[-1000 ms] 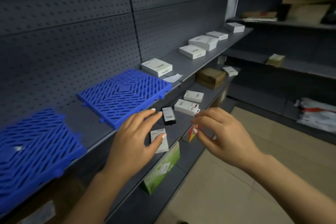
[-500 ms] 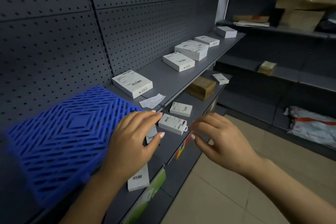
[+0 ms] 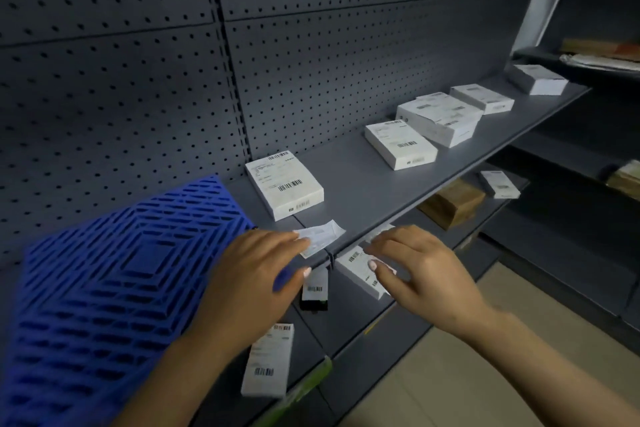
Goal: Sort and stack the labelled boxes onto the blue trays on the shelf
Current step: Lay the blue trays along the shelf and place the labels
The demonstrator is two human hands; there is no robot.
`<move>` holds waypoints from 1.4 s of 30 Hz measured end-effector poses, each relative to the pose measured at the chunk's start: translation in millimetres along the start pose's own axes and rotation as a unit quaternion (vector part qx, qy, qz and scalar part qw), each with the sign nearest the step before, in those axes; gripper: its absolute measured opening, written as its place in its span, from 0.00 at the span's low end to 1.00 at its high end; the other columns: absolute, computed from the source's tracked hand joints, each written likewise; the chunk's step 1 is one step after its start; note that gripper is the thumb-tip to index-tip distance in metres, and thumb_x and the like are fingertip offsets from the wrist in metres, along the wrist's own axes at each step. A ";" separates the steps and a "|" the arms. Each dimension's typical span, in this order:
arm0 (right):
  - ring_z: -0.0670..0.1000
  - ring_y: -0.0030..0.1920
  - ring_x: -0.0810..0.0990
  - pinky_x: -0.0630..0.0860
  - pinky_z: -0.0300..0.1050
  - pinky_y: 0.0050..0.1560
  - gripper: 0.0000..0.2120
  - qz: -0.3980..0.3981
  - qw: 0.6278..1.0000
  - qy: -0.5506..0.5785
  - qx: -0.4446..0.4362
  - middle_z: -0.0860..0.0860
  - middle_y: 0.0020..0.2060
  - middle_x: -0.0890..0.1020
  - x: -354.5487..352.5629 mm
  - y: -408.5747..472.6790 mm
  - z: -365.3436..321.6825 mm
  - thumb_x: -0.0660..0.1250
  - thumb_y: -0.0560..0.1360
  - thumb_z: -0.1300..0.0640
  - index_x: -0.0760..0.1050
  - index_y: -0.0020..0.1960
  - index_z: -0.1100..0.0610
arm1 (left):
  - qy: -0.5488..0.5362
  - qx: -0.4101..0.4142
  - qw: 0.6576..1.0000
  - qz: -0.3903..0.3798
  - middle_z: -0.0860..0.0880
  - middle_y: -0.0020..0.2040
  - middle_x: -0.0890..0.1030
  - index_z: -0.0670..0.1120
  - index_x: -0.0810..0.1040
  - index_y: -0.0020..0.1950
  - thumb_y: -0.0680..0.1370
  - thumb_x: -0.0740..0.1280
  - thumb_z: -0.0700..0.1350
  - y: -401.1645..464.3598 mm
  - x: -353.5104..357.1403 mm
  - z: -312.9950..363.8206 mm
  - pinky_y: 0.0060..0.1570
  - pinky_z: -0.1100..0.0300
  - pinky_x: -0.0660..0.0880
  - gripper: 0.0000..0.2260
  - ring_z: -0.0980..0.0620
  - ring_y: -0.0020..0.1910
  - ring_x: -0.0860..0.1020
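Observation:
A blue slatted tray (image 3: 104, 288) lies on the grey shelf (image 3: 363, 191) at the left. Right of it sits a white labelled box (image 3: 284, 184), with several more white boxes (image 3: 400, 144) further along the shelf toward the right. My left hand (image 3: 252, 274) hovers over the tray's right corner, fingers relaxed, fingertips close to a loose paper label (image 3: 320, 236) at the shelf's front edge. My right hand (image 3: 419, 270) floats in front of the shelf edge, fingers loosely bent, holding nothing. It partly covers a white box (image 3: 358, 269) on the lower shelf.
The lower shelf carries a black box (image 3: 314, 289), a white labelled box (image 3: 268, 359), a brown carton (image 3: 452, 201) and another white box (image 3: 500, 184). A green package (image 3: 304, 388) stands at the bottom. A second shelving unit (image 3: 571, 156) stands at the right, over a tiled floor.
The view has swung right and closer to the upper shelf. Both hands have risen toward the shelf's front edge; the second blue tray has left the view.

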State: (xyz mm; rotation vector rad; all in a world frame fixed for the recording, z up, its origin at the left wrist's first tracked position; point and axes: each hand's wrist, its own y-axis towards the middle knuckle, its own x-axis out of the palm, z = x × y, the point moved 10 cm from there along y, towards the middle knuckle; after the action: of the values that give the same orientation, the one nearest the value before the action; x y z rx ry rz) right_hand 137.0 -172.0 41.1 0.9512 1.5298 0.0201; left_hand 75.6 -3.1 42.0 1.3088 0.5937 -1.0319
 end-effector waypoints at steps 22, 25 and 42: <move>0.48 0.38 0.78 0.77 0.41 0.36 0.11 -0.130 0.949 0.166 -0.236 0.46 0.38 0.82 117.1 94.0 49.5 0.64 0.70 0.47 0.81 0.42 0.53 | 0.183 -0.270 0.940 -0.096 0.61 0.41 0.83 0.56 0.83 0.46 0.66 0.67 0.57 25.4 68.5 -36.4 0.58 0.56 0.71 0.12 0.58 0.47 0.81; 0.48 0.37 0.78 0.77 0.43 0.35 0.12 -0.116 0.944 0.162 -0.264 0.47 0.37 0.81 116.3 94.4 47.8 0.63 0.71 0.48 0.82 0.42 0.53 | 0.187 -0.275 0.937 -0.105 0.59 0.39 0.83 0.55 0.83 0.46 0.67 0.72 0.53 27.1 71.2 -36.3 0.55 0.52 0.74 0.09 0.58 0.44 0.81; 0.50 0.39 0.80 0.78 0.44 0.38 0.05 -0.032 0.935 0.185 -0.300 0.49 0.39 0.82 95.1 94.8 51.2 0.67 0.71 0.59 0.82 0.42 0.54 | 0.212 -0.243 0.946 -0.026 0.56 0.46 0.83 0.53 0.84 0.47 0.71 0.64 0.47 34.1 60.2 -15.8 0.54 0.58 0.69 0.10 0.53 0.43 0.80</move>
State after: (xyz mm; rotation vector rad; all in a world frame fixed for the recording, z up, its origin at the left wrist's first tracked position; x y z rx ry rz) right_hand 241.7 -81.9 1.2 0.4146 1.7470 0.6180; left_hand 135.7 -6.7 4.5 1.0733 1.1360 -0.5830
